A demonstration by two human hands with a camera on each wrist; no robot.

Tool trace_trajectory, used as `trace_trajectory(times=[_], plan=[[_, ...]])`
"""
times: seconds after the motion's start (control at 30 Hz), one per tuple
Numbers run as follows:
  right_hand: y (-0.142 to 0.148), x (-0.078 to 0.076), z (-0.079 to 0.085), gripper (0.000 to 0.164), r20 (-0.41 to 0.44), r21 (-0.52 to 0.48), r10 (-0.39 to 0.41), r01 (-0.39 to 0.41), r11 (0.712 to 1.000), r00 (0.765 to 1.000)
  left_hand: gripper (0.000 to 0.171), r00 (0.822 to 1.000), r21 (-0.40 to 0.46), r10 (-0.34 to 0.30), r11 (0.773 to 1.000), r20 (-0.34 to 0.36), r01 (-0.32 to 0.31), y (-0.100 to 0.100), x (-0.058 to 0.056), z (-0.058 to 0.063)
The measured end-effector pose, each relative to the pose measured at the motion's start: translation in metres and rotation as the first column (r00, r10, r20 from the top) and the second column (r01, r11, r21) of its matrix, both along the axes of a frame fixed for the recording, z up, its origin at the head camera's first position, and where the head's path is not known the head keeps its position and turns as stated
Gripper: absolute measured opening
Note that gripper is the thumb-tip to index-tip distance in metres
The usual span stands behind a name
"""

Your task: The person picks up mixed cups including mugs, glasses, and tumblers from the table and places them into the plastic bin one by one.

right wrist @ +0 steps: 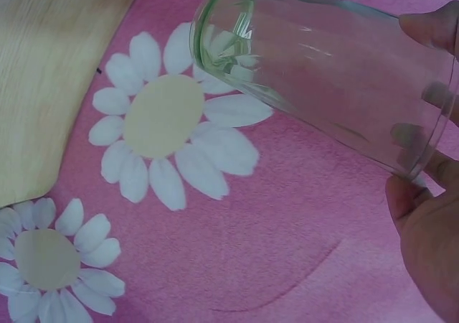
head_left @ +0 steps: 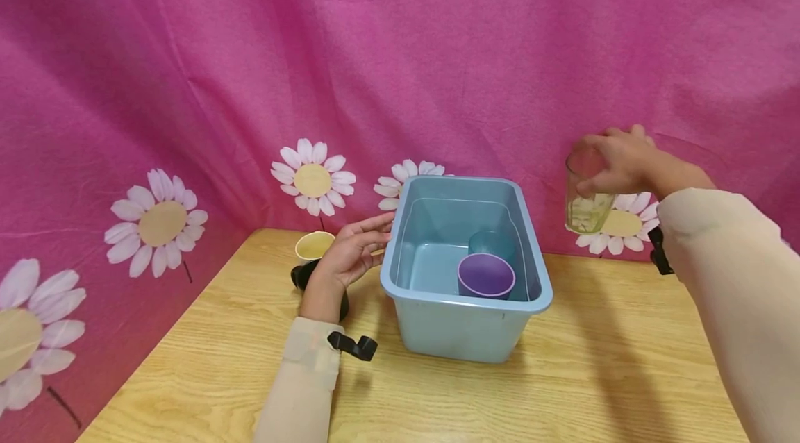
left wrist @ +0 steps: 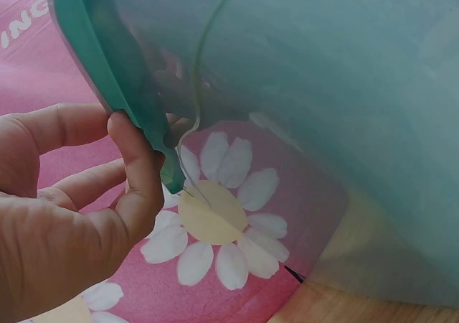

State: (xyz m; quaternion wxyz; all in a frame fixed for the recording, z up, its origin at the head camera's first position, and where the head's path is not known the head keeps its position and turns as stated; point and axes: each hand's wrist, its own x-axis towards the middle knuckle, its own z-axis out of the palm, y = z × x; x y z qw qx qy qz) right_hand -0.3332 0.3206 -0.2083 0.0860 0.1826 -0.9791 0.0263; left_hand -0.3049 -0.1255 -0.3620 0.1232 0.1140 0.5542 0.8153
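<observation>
A purple cup [head_left: 486, 278] and a teal cup [head_left: 492, 242] stand in the blue tub [head_left: 459, 332]. The left grip [head_left: 353, 248] pinches its rim; the right grip [head_left: 617, 161] pinches a clear glass [head_left: 587, 212] near its mouth, above the table [head_left: 206, 373]

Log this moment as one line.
left grip: holds rim of blue tub | right grip: holds clear glass near its mouth, above table | in tub: purple cup, teal cup

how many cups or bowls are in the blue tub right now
2: a purple cup near the front right of the tub, and a teal cup or bowl just behind it. The front wall hides some of the inside, so another might be out of sight.
</observation>
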Motion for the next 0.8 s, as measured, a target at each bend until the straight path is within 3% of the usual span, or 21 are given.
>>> trace_trajectory(times=[0.8], plan=[[-0.048,0.000,0.026,0.075,-0.070,-0.022,0.093,-0.095,0.995,0.993,0.051,1.000,-0.004,-0.005,1.000,-0.010,0.005,-0.001,0.001,0.000]])
